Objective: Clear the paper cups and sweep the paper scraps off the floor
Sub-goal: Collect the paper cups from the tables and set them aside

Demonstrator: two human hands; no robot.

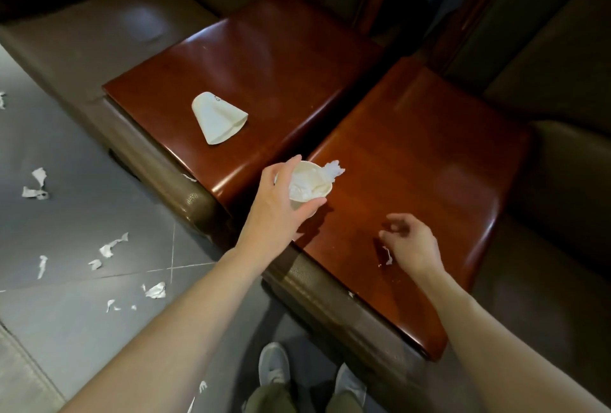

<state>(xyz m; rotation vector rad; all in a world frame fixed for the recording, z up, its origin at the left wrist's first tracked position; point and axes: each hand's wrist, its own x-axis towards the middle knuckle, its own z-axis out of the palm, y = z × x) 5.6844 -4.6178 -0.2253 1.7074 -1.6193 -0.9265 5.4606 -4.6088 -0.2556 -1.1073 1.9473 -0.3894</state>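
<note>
My left hand (276, 211) grips a white paper cup (310, 183) stuffed with crumpled paper, held just above the near corner of the right wooden armrest top (429, 154). A flattened paper cup (218, 118) lies on the left wooden armrest top (264, 59). My right hand (410, 240) hovers over the right top with fingers loosely curled and holds nothing; a small paper scrap (386, 255) lies on the wood beside its thumb. Several torn paper scraps (112, 245) are scattered over the grey tiled floor (82, 207) at left.
Brown leather sofa seats (99, 35) flank the two wooden tops, with backrests behind. My two grey shoes (274, 363) stand on the floor close to the sofa front. A lighter surface edge (20, 376) sits at bottom left.
</note>
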